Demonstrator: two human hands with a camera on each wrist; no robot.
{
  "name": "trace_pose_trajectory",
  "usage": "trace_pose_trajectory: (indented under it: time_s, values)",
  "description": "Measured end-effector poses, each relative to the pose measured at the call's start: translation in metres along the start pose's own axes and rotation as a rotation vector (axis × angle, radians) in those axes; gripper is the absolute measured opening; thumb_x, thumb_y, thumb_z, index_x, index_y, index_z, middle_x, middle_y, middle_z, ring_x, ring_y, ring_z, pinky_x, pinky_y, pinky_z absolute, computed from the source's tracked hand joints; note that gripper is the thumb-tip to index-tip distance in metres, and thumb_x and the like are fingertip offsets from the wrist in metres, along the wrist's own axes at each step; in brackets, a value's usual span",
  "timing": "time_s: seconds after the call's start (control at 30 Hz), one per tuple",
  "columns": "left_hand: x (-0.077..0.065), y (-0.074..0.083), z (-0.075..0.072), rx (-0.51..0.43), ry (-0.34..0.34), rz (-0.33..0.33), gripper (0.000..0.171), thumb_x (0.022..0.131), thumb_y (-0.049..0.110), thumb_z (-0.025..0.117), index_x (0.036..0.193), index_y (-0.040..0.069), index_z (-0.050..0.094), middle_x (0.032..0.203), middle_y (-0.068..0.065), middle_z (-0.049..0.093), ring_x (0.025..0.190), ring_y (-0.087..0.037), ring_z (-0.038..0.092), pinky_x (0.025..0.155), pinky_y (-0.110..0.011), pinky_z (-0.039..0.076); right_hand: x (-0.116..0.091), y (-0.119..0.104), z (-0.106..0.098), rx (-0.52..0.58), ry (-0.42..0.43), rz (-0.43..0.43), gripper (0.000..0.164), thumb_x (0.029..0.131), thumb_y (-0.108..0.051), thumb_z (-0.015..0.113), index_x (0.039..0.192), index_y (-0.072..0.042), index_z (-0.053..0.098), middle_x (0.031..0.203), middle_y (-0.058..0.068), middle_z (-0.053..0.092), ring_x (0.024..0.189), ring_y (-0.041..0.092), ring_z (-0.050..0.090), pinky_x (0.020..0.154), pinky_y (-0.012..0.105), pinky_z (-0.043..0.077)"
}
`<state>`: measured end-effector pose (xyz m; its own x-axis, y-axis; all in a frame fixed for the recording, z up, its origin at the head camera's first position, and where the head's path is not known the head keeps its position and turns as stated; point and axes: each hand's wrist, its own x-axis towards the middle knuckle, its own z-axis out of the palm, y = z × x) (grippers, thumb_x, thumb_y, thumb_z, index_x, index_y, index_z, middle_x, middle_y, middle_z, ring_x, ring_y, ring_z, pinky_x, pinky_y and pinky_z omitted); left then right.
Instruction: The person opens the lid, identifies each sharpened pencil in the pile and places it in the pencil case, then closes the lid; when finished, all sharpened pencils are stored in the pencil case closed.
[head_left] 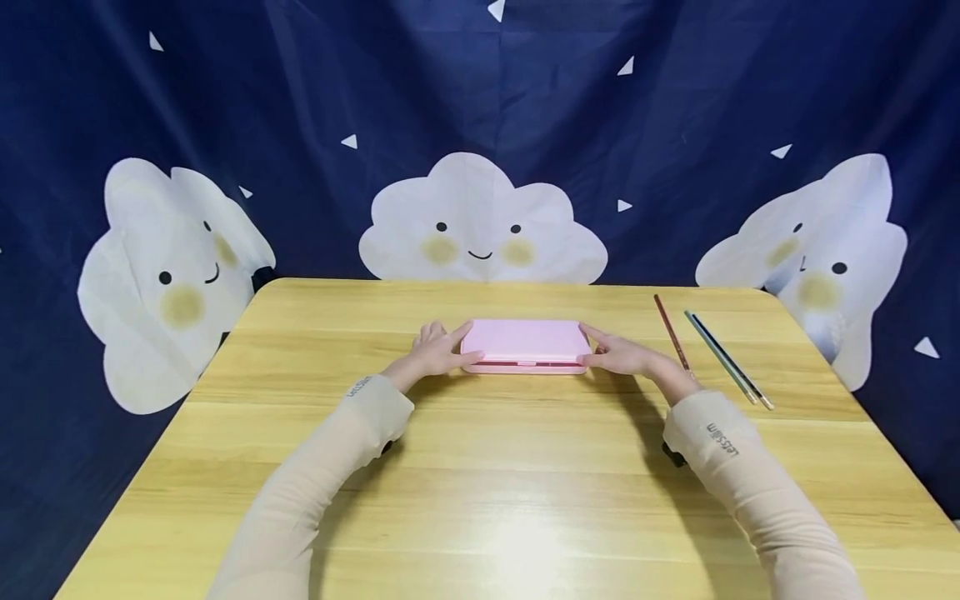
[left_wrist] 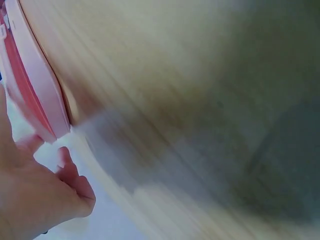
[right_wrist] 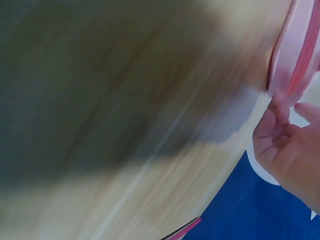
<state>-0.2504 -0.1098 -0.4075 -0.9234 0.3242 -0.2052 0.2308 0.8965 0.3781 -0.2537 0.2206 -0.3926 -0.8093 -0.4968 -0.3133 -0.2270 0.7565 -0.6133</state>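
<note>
A pink pencil case (head_left: 525, 340) lies flat near the far middle of the table. A narrow gap with a red edge shows between its lid and base along the front. My left hand (head_left: 433, 350) grips its left end, thumb at the front corner and index finger at the back one. At the opposite end my right hand (head_left: 624, 354) holds the case in the same way. In the left wrist view the case's pink side (left_wrist: 40, 80) and red strip appear beside the hand. Fingers of the right hand (right_wrist: 287, 145) meet the case's end in the right wrist view.
To the right lie several slim pencils: a reddish one (head_left: 671, 329) partly behind the right wrist, and a pale green (head_left: 716, 354) and a dark one (head_left: 738, 367) side by side. A dark blue curtain (head_left: 315, 75) with clouds hangs behind the wooden table (head_left: 480, 475).
</note>
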Motion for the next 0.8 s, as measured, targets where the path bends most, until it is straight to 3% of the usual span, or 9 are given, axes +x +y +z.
trace_pose_trajectory:
  time_s: [0.07, 0.23, 0.4, 0.5, 0.6, 0.7, 0.8]
  values:
    - [0.000, -0.001, -0.001, 0.001, -0.017, 0.006, 0.071, 0.088, 0.056, 0.044, 0.146, 0.024, 0.020, 0.102, -0.014, 0.036, 0.093, -0.028, 0.028, 0.069, -0.031, 0.022, 0.001, -0.001, 0.002, -0.031, -0.002, 0.010, 0.077, 0.093, -0.037, 0.048, 0.146, -0.003, 0.005, 0.106, 0.023, 0.052, 0.091, 0.027, 0.048, 0.084, 0.043, 0.037]
    - [-0.001, -0.003, -0.002, -0.021, -0.039, 0.017, 0.066, 0.092, 0.051, 0.042, 0.147, 0.024, 0.018, 0.104, -0.015, 0.035, 0.095, -0.028, 0.028, 0.070, -0.032, 0.023, 0.001, -0.002, 0.007, -0.030, 0.007, 0.012, 0.077, 0.093, -0.034, 0.049, 0.146, -0.002, 0.003, 0.073, 0.007, 0.046, 0.066, 0.019, 0.042, 0.065, 0.031, 0.036]
    - [-0.002, -0.004, -0.003, -0.026, -0.038, -0.001, 0.067, 0.091, 0.051, 0.044, 0.147, 0.024, 0.019, 0.099, -0.012, 0.034, 0.091, -0.027, 0.027, 0.067, -0.030, 0.021, 0.000, -0.006, 0.010, -0.019, 0.008, 0.009, 0.076, 0.094, -0.032, 0.048, 0.146, -0.002, 0.002, 0.067, 0.006, 0.044, 0.060, 0.016, 0.039, 0.059, 0.030, 0.035]
    - [-0.003, -0.003, -0.005, -0.021, -0.029, -0.008, 0.068, 0.090, 0.050, 0.047, 0.146, 0.024, 0.021, 0.097, -0.011, 0.034, 0.089, -0.026, 0.027, 0.066, -0.029, 0.021, -0.001, -0.008, 0.011, -0.049, 0.016, 0.006, 0.075, 0.094, -0.034, 0.047, 0.146, -0.001, 0.002, 0.086, 0.018, 0.054, 0.071, 0.020, 0.047, 0.069, 0.035, 0.040]
    - [-0.004, -0.003, -0.008, -0.017, -0.024, -0.008, 0.069, 0.088, 0.050, 0.050, 0.146, 0.024, 0.023, 0.096, -0.011, 0.035, 0.089, -0.027, 0.027, 0.065, -0.029, 0.022, -0.002, -0.010, 0.012, -0.081, 0.004, 0.021, 0.076, 0.095, -0.037, 0.044, 0.146, -0.002, 0.000, 0.111, 0.033, 0.051, 0.091, 0.034, 0.052, 0.083, 0.045, 0.040]
    - [-0.004, -0.003, -0.009, -0.011, -0.030, -0.010, 0.070, 0.088, 0.049, 0.052, 0.146, 0.024, 0.023, 0.095, -0.011, 0.036, 0.090, -0.027, 0.027, 0.066, -0.030, 0.022, -0.002, -0.012, 0.014, -0.107, -0.017, 0.032, 0.075, 0.096, -0.038, 0.041, 0.145, -0.002, -0.003, 0.127, 0.038, 0.040, 0.114, 0.045, 0.044, 0.096, 0.052, 0.033]
    - [-0.004, -0.003, -0.009, -0.006, -0.051, -0.025, 0.070, 0.087, 0.049, 0.053, 0.146, 0.025, 0.022, 0.096, -0.011, 0.036, 0.092, -0.027, 0.028, 0.069, -0.030, 0.023, -0.002, -0.015, 0.015, -0.148, -0.029, 0.041, 0.074, 0.097, -0.038, 0.039, 0.145, -0.001, -0.002, 0.133, 0.038, 0.032, 0.122, 0.048, 0.034, 0.101, 0.053, 0.026]
